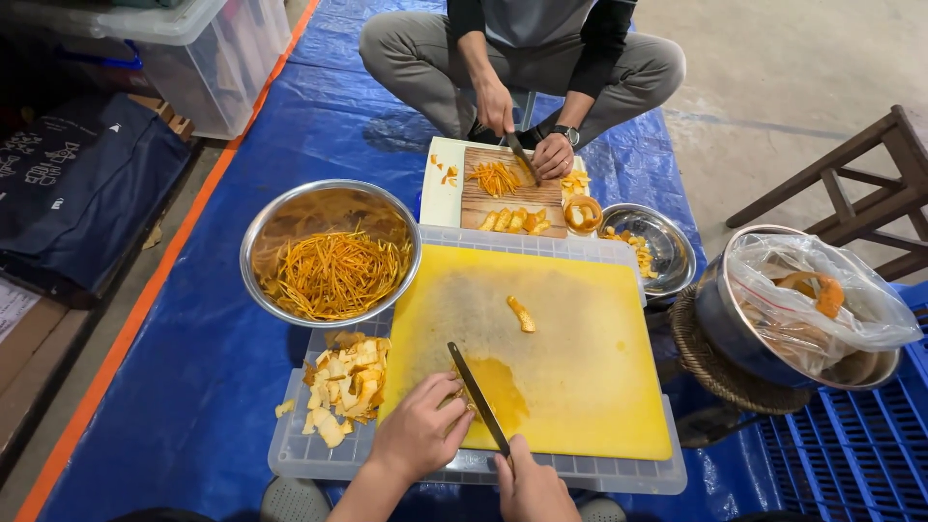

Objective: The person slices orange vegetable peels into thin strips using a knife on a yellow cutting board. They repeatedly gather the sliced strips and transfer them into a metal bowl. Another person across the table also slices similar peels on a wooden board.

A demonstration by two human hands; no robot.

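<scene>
**Slicing orange peel into strips, bowl already well filled**

Judging by the piles, I'd put my work well past the start but not finished. The steel bowl (330,253), far left of my board, holds a deep heap of thin orange peel strips (336,274). A stack of flat uncut peel pieces (343,385) lies on the clear lid just left of the yellow cutting board (570,358), so more remains to cut. The board is stained orange near me; one stray peel bit (521,313) lies near its middle.

My left hand (419,434) has its fingers curled and pressed down on peel at the board's near edge. My right hand (530,488) grips the handle of the knife (477,398), blade angled away beside the left fingers.

Across from me, a seated person cuts peel on a wooden board (510,191).
</scene>
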